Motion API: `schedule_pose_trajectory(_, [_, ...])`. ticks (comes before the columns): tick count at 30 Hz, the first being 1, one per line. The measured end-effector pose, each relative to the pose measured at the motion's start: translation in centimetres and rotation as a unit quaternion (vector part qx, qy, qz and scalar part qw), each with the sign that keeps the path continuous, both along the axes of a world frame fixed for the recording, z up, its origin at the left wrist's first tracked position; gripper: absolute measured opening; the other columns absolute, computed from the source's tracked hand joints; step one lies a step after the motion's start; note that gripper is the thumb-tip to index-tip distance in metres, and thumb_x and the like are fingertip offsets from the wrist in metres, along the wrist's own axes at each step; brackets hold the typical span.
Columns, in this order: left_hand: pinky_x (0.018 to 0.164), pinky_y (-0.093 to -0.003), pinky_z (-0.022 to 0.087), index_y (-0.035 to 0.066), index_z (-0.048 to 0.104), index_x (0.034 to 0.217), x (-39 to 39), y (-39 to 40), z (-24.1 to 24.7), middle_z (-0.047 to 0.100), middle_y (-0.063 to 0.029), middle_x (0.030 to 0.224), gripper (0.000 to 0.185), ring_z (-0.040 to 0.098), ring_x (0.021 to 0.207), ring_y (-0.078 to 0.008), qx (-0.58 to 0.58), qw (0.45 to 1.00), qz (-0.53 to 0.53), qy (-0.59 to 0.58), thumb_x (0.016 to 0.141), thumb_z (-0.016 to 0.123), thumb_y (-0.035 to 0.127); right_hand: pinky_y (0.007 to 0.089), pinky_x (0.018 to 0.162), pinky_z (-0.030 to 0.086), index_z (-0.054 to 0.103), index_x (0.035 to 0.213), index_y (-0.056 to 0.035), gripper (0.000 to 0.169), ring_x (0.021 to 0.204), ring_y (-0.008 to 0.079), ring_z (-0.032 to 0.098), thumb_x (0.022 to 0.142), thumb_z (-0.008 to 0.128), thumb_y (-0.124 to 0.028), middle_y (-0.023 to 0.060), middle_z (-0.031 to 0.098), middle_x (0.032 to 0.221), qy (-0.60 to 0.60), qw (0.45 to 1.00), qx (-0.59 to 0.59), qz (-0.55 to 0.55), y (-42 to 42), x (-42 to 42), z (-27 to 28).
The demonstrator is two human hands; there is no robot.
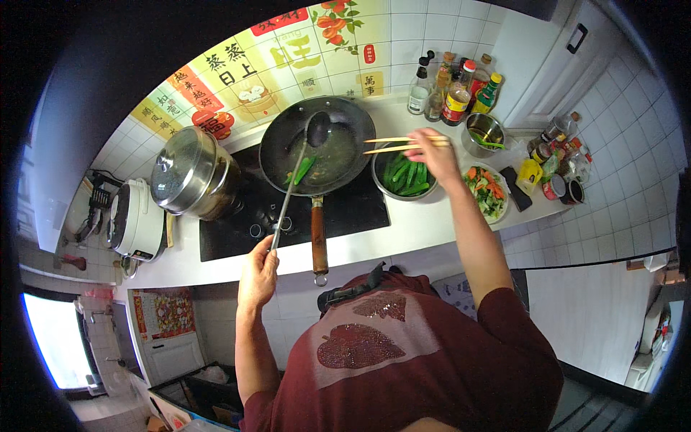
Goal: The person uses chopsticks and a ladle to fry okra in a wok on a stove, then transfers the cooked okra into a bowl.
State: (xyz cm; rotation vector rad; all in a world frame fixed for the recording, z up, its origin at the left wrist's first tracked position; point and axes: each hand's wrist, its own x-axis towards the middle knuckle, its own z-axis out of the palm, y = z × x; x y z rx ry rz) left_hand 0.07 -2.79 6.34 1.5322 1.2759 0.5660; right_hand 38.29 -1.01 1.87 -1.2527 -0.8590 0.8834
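Observation:
My left hand [260, 275] grips the metal handle of a ladle [318, 129], whose dark bowl is over the wok [351, 116]. A few green vegetable pieces [305, 168] lie in the wok beside the ladle's handle, with some liquid. My right hand [431, 154] holds a pair of wooden chopsticks [394, 144], tips apart, between the wok and a metal bowl [398, 195] of long green vegetables [410, 174]. The wok's wooden handle [319, 237] points towards me over the black cooktop [351, 221].
A lidded steamer pot [186, 173] and a white rice cooker [136, 216] stand left. Sauce bottles [458, 97], a steel pot [483, 135], a plate of carrots and greens [486, 191] and a dark phone-like object [515, 189] are on the right.

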Motion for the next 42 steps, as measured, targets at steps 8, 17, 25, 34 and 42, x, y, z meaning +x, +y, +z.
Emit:
schedule_pose_trajectory(8, [0.050,-0.0204,0.036,-0.006,0.048,0.108,-1.9,2.4,-0.6,0.046,0.0001,0.064,0.029,0.040,0.055,-0.0061,0.063,0.992,0.057,0.090,0.083,0.045,0.009,0.0251,0.051,0.048,0.058,0.093,-0.0051,0.018,0.059,0.0124,0.059,0.081,0.048,-0.015,0.0073,0.060,0.073,-0.177,0.957,0.006,0.229,11.9,-9.4,-4.5])
schedule_pose_trajectory(17, [0.049,-0.0188,0.034,-0.003,0.045,0.112,-2.6,1.6,-0.4,0.044,0.0019,0.064,0.030,0.038,0.055,-0.0042,0.005,0.996,0.075,0.042,0.085,0.044,0.011,0.0255,0.048,0.050,0.058,0.085,0.0015,0.024,0.056,0.0184,0.061,0.084,0.044,-0.018,0.0130,0.060,0.071,-0.132,0.977,-0.080,0.149,18.9,-12.7,-6.5])
schedule_pose_trajectory(25, [0.042,-0.0164,0.029,-0.001,0.043,0.114,-3.1,0.9,0.1,0.039,0.0056,0.061,0.032,0.033,0.048,-0.0016,-0.015,0.993,0.107,-0.047,0.086,0.043,0.012,0.0296,0.052,0.052,0.053,0.085,0.0039,0.027,0.060,0.0225,0.062,0.086,0.041,-0.020,0.0195,0.059,0.075,0.073,0.989,-0.101,0.079,19.6,-10.9,-7.6])
schedule_pose_trajectory(34, [0.040,-0.0153,0.028,-0.001,0.043,0.114,-3.2,1.1,0.3,0.037,0.0069,0.058,0.031,0.032,0.046,-0.0007,-0.023,0.991,0.108,-0.072,0.085,0.043,0.012,0.0250,0.044,0.049,0.057,0.078,-0.0008,0.021,0.056,0.0157,0.061,0.082,0.049,-0.020,0.0107,0.061,0.065,-0.092,0.986,-0.050,0.133,19.9,-12.2,-8.7])
schedule_pose_trajectory(42, [0.040,-0.0156,0.029,-0.002,0.042,0.114,-3.5,0.7,-0.1,0.038,0.0059,0.059,0.032,0.033,0.046,-0.0013,-0.032,0.988,0.124,-0.089,0.085,0.043,0.011,0.0278,0.047,0.051,0.054,0.082,0.0020,0.032,0.057,0.0223,0.062,0.087,0.042,-0.028,0.0162,0.060,0.069,0.081,0.995,-0.049,0.042,20.0,-11.5,-8.3])
